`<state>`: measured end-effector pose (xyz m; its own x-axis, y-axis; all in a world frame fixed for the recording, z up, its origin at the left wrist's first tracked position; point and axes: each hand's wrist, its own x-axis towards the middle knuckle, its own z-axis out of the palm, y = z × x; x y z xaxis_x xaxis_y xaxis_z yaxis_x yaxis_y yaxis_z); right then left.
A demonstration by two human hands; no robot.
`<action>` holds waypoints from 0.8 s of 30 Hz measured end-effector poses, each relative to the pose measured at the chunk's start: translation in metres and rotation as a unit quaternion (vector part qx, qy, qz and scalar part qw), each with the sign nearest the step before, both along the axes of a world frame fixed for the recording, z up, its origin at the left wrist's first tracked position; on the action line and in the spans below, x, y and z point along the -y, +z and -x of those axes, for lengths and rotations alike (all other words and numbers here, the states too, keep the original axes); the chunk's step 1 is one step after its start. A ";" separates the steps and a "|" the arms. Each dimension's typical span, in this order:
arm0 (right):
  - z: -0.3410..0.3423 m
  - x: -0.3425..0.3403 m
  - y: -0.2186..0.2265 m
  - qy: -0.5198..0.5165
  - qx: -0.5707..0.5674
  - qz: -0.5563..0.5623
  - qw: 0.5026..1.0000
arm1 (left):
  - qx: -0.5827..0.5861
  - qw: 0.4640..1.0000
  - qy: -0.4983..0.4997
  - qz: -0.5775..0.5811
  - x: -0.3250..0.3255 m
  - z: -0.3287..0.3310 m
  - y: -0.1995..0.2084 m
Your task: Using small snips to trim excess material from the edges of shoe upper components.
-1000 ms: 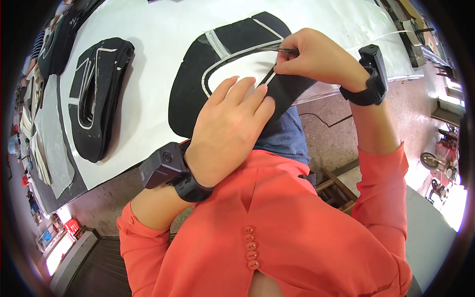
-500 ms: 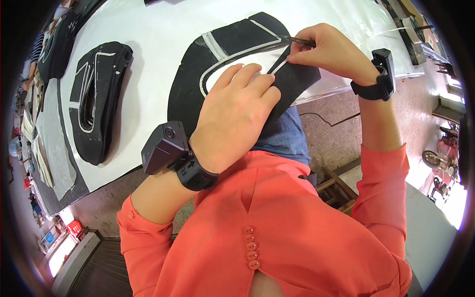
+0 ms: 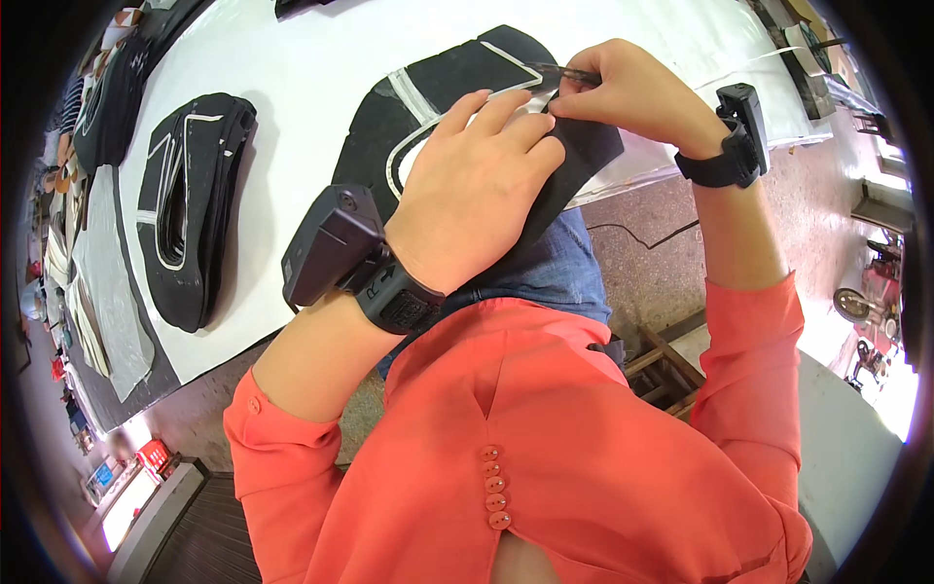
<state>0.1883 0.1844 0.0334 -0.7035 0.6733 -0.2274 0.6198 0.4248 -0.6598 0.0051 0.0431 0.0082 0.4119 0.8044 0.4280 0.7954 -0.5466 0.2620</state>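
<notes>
A curved black shoe-upper-like piece point(image 3: 375, 127) lies on the white table, with white strips edging its opening and crossing its left part. My left hand point(image 3: 486, 175) rests palm down over the piece's opening, fingers apart and slightly bent; its thumb is hidden. At the piece's right side, my right hand point(image 3: 632, 97) pinches a slim dark pointed tool point(image 3: 582, 75). The tool's thin tip points left, by the end of the white strip at the opening's edge. I cannot tell whether it is tweezers or small scissors.
Left of the piece stands a stack of similar black pieces point(image 3: 195, 209) with white-edged openings. More dark pieces point(image 3: 112, 102) and pale strips point(image 3: 88, 321) lie at the far left. The white tabletop point(image 3: 292, 58) ends near my lap. A wooden stool frame point(image 3: 662, 375) stands below.
Both hands and the black piece have shifted slightly. My right hand has moved a little left and up, nearer my left fingers. The flap it pinched is now hidden or lowered.
</notes>
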 end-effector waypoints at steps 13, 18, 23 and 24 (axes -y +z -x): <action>-0.009 -0.005 -0.002 -0.050 0.011 -0.013 0.999 | 0.004 1.000 -0.024 0.007 -0.022 0.003 -0.007; -0.027 0.000 -0.015 -0.008 -0.081 -0.104 0.991 | -0.020 0.999 -0.030 0.021 -0.024 0.001 -0.003; -0.052 0.020 -0.003 -0.010 -0.054 -0.236 0.970 | -0.014 1.000 -0.026 0.005 -0.025 0.000 -0.007; -0.054 0.027 -0.003 -0.003 -0.053 -0.269 0.962 | -0.014 1.000 -0.025 0.004 -0.025 0.000 -0.007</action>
